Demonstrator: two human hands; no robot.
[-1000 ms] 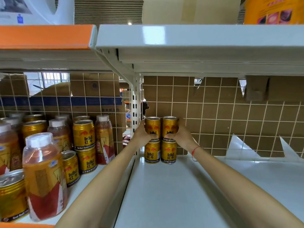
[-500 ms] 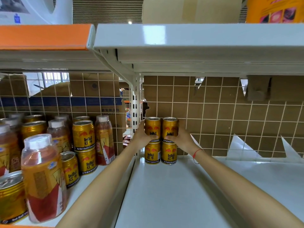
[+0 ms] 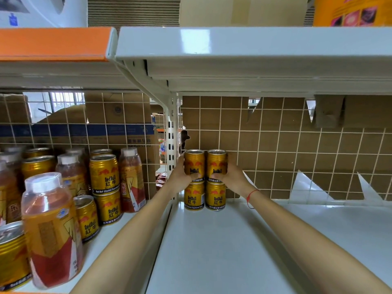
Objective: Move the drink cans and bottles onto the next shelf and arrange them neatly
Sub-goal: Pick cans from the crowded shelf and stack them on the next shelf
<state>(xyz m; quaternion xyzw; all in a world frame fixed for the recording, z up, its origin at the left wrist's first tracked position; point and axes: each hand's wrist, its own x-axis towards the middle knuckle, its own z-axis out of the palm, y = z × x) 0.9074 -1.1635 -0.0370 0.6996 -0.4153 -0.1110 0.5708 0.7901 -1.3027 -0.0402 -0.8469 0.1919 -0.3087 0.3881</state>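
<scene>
Two gold Red Bull cans stand at the back left corner of the right shelf (image 3: 244, 247): the lower left can (image 3: 194, 197) and the lower right can (image 3: 215, 198). On top of them sit an upper left can (image 3: 194, 163) and an upper right can (image 3: 216, 163). My left hand (image 3: 179, 179) grips the upper left can from its left side. My right hand (image 3: 232, 177) grips the upper right can from its right side. On the left shelf (image 3: 110, 236) stand several more gold cans (image 3: 104, 174) and orange drink bottles (image 3: 51, 228).
A white perforated upright post (image 3: 171, 145) divides the two shelves. A wire grid backed with cardboard (image 3: 286, 145) closes the rear. The upper shelf (image 3: 244, 54) hangs low overhead. Torn white paper (image 3: 305, 189) lies at the right shelf's back edge.
Both hands stay on the upper cans; nothing has visibly shifted apart from slight camera movement.
</scene>
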